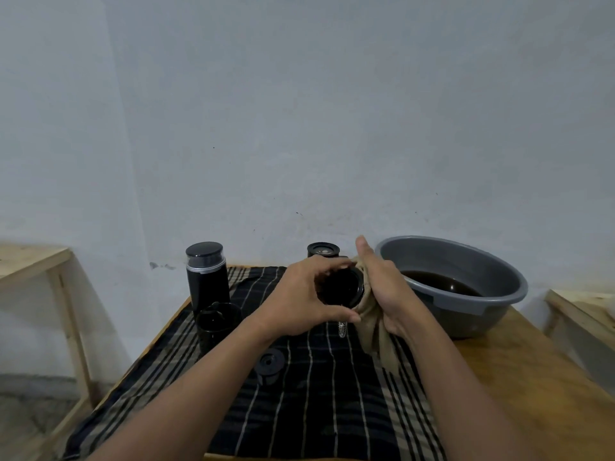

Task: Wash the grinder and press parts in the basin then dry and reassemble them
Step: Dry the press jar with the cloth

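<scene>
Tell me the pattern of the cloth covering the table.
The table cloth is black plaid with beige and white stripes; head view shows it best.

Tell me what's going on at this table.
A person is drying a washed piece. The left hand grips a black cylindrical part and the right hand holds a beige cloth against its open end. The grey basin, which holds dark water, stands to the right. The tall grinder, a black cup and a small black cap sit apart on the striped cloth, not yet reassembled.
</scene>
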`<state>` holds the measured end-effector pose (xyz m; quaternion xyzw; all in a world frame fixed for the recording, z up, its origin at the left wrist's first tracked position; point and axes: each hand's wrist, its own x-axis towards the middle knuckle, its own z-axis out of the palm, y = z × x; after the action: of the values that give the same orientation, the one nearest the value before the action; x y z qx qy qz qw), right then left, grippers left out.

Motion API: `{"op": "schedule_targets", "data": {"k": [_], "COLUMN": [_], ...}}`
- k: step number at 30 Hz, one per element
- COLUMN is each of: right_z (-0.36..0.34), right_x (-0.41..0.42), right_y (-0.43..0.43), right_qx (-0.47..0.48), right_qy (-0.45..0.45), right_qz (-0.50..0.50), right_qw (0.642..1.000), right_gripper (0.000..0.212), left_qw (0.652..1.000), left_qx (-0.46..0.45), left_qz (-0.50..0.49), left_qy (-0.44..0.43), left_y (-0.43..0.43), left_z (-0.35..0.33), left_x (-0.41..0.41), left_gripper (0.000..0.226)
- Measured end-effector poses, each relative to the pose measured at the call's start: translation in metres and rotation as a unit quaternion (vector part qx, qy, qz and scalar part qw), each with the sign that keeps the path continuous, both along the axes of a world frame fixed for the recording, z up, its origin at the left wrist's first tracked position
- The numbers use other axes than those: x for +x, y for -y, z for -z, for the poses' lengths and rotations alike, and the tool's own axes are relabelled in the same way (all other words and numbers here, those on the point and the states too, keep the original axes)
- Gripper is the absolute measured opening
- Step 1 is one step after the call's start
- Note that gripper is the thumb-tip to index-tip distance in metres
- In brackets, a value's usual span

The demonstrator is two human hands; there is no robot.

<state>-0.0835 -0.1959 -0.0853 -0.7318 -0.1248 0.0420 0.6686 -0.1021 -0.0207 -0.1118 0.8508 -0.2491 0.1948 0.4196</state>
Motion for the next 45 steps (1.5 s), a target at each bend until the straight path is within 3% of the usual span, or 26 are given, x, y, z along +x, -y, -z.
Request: {"op": "schedule_targets", "data": {"k": [4,7,9,13,17,20,22,24,26,28,32,35,37,39,42,43,45], "right_z": [0.01,0.012,0.011,0.004,-0.002,-0.005,-0.003,0.006,0.02,0.024,0.006,-0.001,-0.001,0.0,0.002,0.004,0.012], "right_x": [0.004,0.007,0.007,0.013,0.012,0.007,0.004,0.002,0.001,0.001,0.001,0.008,0.012,0.013,0.012,0.009,0.003], "right_y": [-0.007,-0.01,-0.012,-0.012,-0.01,-0.009,-0.006,-0.007,-0.008,-0.006,-0.006,0.0,0.006,0.008,0.006,0.004,-0.004], "right_qx": [0.014,-0.044,-0.056,-0.057,-0.014,0.085,0.174,0.107,-0.028,-0.086,-0.143,-0.089,-0.03,-0.004,0.08,0.078,0.013], "right_qy": [0.179,0.306,0.34,0.348,0.279,0.214,0.167,0.2,0.276,0.308,0.233,0.1,0.005,0.002,0.159,0.207,0.254], "right_qz": [0.157,0.226,0.231,0.22,0.214,0.255,0.225,0.175,0.154,0.151,0.145,0.143,0.131,0.136,0.154,0.132,0.074], "right_qw": [0.971,0.924,0.91,0.909,0.936,0.939,0.944,0.958,0.948,0.935,0.951,0.981,0.991,0.991,0.972,0.966,0.964], "right_gripper": [0.05,0.043,0.041,0.05,0.055,0.062,0.061,0.056,0.048,0.044,0.047,0.046,0.044,0.048,0.054,0.053,0.048], "left_qw": [0.997,0.961,0.936,0.945,0.929,0.902,0.883,0.871,0.885,0.914,0.96,0.993,0.995,0.995,0.995,0.98,0.917], "left_qx": [-0.033,-0.176,-0.251,-0.268,-0.307,-0.36,-0.399,-0.421,-0.4,-0.354,-0.26,-0.109,-0.007,0.031,-0.099,-0.182,-0.369], "left_qz": [-0.064,0.064,0.08,0.035,0.04,0.055,0.051,0.047,0.037,0.033,0.029,0.033,0.042,0.034,0.009,-0.006,-0.016], "left_qy": [-0.038,-0.205,-0.232,-0.183,-0.202,-0.232,-0.242,-0.248,-0.235,-0.195,-0.096,0.015,0.089,0.094,-0.031,-0.082,-0.15], "left_y": [0.003,0.011,0.019,0.029,0.03,0.03,0.029,0.027,0.027,0.027,0.02,0.015,0.016,0.017,0.016,0.018,0.026], "left_z": [0.002,-0.002,-0.003,0.005,0.007,0.005,0.003,0.002,0.003,0.006,0.011,0.011,0.01,0.01,0.016,0.016,0.014], "left_x": [-0.002,-0.011,-0.016,-0.016,-0.015,-0.016,-0.015,-0.013,-0.014,-0.017,-0.018,-0.016,-0.019,-0.021,-0.019,-0.018,-0.018], "left_gripper": [0.08,0.034,0.025,0.021,0.038,0.037,0.028,0.023,0.021,0.017,0.027,0.049,0.062,0.07,0.076,0.074,0.06]}}
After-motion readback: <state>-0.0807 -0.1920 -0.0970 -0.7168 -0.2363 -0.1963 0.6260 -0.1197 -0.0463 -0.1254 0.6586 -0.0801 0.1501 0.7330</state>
